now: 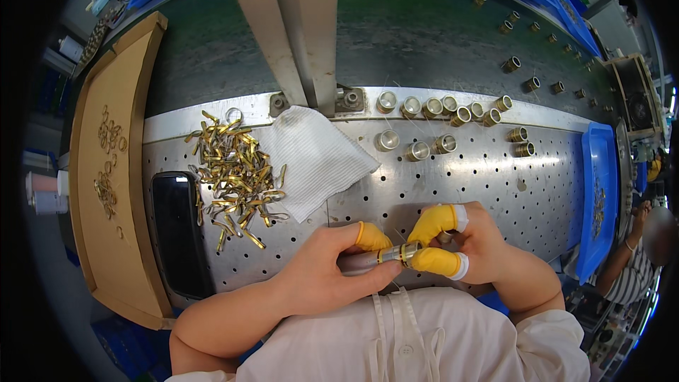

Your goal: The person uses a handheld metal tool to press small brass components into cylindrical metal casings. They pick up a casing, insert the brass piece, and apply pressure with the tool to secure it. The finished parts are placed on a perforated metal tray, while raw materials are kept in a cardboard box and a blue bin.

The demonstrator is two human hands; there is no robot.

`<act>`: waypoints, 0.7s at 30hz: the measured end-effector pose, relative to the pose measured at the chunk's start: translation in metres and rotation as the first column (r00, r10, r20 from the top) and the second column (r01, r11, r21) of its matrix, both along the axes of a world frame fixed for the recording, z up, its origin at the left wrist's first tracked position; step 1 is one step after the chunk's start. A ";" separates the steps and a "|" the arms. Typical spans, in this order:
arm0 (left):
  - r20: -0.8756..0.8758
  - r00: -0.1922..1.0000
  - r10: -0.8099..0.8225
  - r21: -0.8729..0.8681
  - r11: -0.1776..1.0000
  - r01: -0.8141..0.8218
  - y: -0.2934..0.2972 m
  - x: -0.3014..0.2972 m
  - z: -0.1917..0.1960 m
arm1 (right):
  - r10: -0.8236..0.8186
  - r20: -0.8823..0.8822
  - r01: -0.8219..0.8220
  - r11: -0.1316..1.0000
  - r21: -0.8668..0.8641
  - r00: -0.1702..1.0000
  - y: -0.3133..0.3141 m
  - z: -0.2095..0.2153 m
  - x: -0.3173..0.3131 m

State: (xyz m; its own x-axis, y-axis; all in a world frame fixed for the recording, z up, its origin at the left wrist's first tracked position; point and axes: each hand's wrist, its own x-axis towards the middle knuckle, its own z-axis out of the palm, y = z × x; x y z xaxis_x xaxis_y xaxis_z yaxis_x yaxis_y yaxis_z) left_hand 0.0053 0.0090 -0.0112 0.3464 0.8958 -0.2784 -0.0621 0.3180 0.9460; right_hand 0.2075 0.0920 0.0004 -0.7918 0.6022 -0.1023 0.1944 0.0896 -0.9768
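Note:
Close to my body, my left hand [318, 265] is wrapped round a metal tube [396, 253] with silver and gold bands; a yellow finger cot covers one of its fingertips. My right hand [481, 244], with yellow cots on the thumb and a finger, pinches the right end of that tube. Another small metallic piece [444, 238] shows inside the curl of my right fingers, partly hidden. Left of my hands lies a heap of gold and silver metal strips [237, 170], beside a folded white cloth [322, 159]. Several short metal sleeves [418, 151] stand beyond my hands.
A dark phone [182, 233] lies at the left, beside a cardboard tray [131, 269] holding small rings. At the right is a blue tray [593, 240]. A metal post [300, 28] rises before a dark green belt [417, 42] carrying more sleeves. Another person sits far right.

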 end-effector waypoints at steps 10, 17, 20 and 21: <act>-0.046 0.999 -0.004 0.004 1.000 0.004 0.000 -0.001 0.000 | 0.016 -0.018 -0.015 0.999 0.049 1.000 0.000 -0.002 -0.001; 0.005 1.000 -0.015 -0.081 0.997 0.015 0.002 -0.003 0.002 | 0.010 -0.035 -0.005 0.992 0.127 0.999 -0.002 -0.006 -0.001; 0.034 0.999 0.003 -0.062 0.998 -0.001 0.000 -0.002 0.000 | 0.009 -0.046 -0.002 0.988 0.154 0.999 -0.002 -0.007 -0.002; 0.045 0.999 0.007 -0.049 0.999 -0.005 -0.001 -0.001 -0.001 | 0.008 -0.050 0.000 0.987 0.160 0.999 -0.002 -0.006 -0.002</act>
State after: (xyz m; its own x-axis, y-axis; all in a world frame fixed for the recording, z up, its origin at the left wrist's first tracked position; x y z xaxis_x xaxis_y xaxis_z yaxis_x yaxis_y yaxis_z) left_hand 0.0044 0.0080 -0.0121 0.3543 0.8835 -0.3063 -0.1061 0.3634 0.9256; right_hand 0.2052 0.0896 -0.0060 -0.7960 0.6043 0.0349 0.1447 0.2459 -0.9584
